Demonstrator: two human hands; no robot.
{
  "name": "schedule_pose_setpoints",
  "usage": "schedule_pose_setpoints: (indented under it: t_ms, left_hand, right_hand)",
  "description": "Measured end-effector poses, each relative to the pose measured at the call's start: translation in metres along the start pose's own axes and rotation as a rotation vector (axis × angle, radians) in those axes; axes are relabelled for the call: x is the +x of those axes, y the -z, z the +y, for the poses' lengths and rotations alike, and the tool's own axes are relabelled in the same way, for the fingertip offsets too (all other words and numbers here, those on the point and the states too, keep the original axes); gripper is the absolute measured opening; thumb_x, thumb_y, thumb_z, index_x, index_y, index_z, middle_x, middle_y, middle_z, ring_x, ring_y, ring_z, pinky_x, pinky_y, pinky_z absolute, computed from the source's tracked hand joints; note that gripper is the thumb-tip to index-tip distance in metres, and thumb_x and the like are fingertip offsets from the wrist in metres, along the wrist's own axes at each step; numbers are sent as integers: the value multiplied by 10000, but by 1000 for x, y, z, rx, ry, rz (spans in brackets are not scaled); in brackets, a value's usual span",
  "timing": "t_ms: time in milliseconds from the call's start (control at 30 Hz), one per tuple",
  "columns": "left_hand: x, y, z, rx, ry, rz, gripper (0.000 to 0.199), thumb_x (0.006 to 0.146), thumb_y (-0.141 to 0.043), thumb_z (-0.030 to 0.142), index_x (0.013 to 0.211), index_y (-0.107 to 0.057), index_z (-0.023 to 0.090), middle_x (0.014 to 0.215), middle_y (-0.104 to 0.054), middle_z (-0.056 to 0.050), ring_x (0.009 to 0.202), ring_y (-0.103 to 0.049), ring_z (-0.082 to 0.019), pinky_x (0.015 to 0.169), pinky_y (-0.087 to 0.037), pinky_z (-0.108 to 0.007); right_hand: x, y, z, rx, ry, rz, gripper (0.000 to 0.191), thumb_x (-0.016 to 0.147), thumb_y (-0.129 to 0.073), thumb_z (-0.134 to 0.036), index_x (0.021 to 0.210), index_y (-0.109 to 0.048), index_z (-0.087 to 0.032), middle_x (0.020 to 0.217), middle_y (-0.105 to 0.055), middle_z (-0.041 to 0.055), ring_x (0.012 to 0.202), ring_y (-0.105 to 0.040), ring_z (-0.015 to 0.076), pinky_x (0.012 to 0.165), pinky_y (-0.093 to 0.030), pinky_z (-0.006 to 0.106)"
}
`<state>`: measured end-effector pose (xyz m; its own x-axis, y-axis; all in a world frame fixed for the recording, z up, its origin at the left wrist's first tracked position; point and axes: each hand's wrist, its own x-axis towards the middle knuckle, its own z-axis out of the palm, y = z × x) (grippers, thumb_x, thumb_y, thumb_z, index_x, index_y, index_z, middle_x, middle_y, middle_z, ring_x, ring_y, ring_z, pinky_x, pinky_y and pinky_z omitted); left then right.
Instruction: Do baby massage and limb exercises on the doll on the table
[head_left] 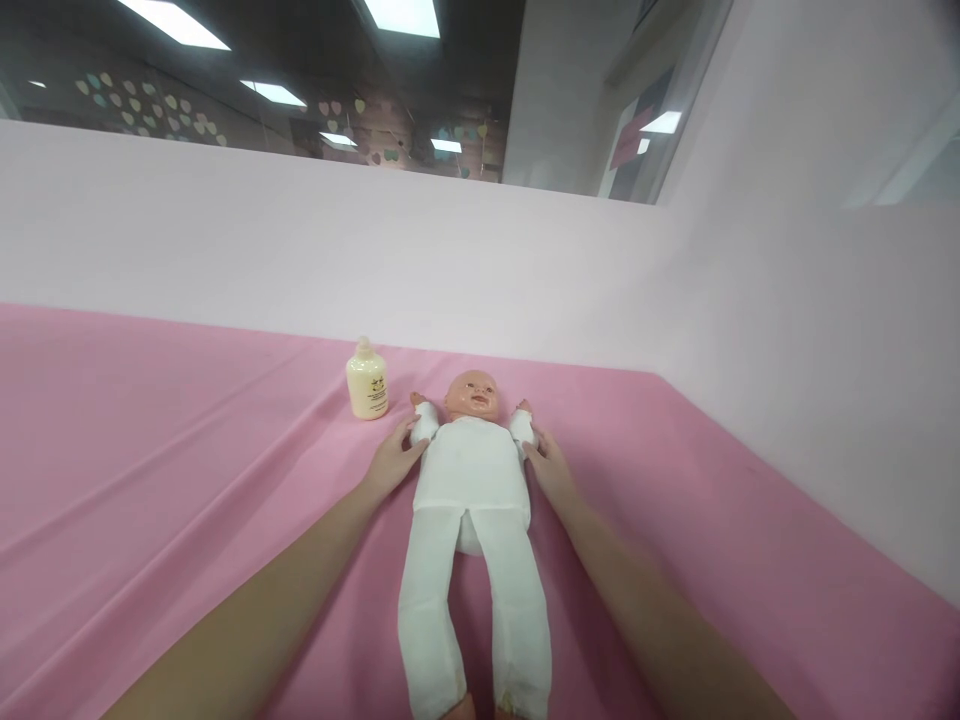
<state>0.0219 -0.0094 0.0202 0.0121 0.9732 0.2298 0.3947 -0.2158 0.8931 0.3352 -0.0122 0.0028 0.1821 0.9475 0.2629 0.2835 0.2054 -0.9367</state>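
Note:
A baby doll (472, 465) with a hard plastic head lies on its back on the pink cloth, head at the far end. Its body and legs are white fabric, and both arms are bent upward beside the head. My left hand (392, 461) is curled round the doll's arm (425, 424) on the left, thumb on the near side. On the other side, my right hand (553, 468) holds the doll's other arm (521, 427) in the same way. Some of my fingertips are hidden behind the doll's arms. The doll's feet are cut off by the bottom edge.
A pale yellow pump bottle (368, 384) stands upright left of the doll's head. Pink cloth (187, 480), creased on the left, covers the surface. White walls (315, 250) rise behind and on the right, with a window (300, 90) above the back one.

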Motion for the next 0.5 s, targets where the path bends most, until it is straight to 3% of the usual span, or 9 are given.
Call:
schedule_pose_setpoints:
  t_ms: [100,267,400,500]
  left_hand:
    - [-1,0,2,-179,22,-25,703,797,-662,425,1434,-414,258,1266,-643,-97,1075,-633,-264,979,-460,-427]
    - [1,1,4,-447,48,-42,835,735,-723,309,1473,-338,255,1271,-636,-114,1122,-620,-267,984,-459,-436]
    - [6,-1,-1,-624,49,-79,790,622,-760,206,1361,-481,204,1094,-700,-87,971,-674,-253,897,-506,-417]
    - [10,-3,-5,-630,63,-65,566,591,-758,218,1139,-624,168,1010,-720,-81,958,-678,-261,878,-521,-417]
  right_hand:
    - [2,-2,4,199,13,-9,569,749,-634,-330,1306,-538,-259,1387,-568,54,1283,-528,236,1093,-417,445]
    - [1,-2,-4,406,-4,-41,690,695,-667,-287,1359,-478,-276,1384,-577,54,1243,-566,252,1034,-475,448]
    - [-1,-1,-10,478,-38,-53,512,627,-678,-230,1135,-621,-244,1180,-693,45,1103,-636,264,961,-512,438]
    - [-2,-1,-8,458,-50,-29,296,624,-683,-270,914,-634,-240,960,-723,31,957,-677,262,866,-549,442]
